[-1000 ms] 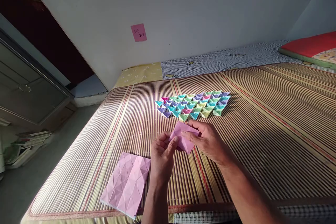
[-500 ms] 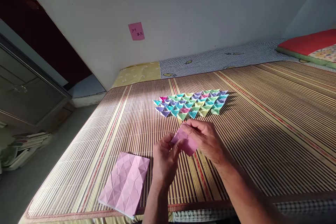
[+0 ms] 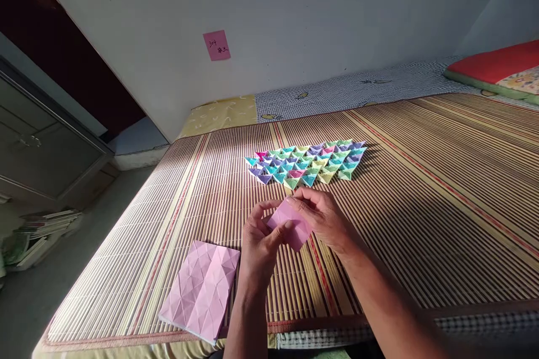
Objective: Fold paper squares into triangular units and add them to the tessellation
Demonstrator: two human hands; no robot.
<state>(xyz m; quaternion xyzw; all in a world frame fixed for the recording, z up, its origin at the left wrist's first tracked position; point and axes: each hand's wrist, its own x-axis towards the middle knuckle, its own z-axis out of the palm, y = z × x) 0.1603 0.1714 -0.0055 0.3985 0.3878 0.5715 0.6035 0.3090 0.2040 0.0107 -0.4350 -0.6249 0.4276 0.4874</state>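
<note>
Striped slats of a bamboo mat (image 3: 202,213) spread out before us, running back to a pale wall (image 3: 357,17) where a pink note (image 3: 217,45) with handwriting is stuck. On the mat, just beyond our hands, small folded paper pieces (image 3: 322,163) stand in close-set rows of green, teal, purple, yellow and pink; these we would count as finished work, since they look alike in shape and are neatly grouped. What we judge unfinished is the small pink paper (image 3: 298,236), held up over the mat between both of our hands, near the front row. Our left hand (image 3: 261,241) pinches it from the near left, thumb across its face, and our right hand (image 3: 326,219) grips its upper right part, thumb on top as well. It looks flat, without the raised points of the pieces in the rows, so we take its folding to be only partway along; the fingers hide some of its creases. To the left of our left arm lies a pink faceted rectangle (image 3: 204,289), and whether that is stock for further pieces we cannot tell, nor how many are left to fold.
</note>
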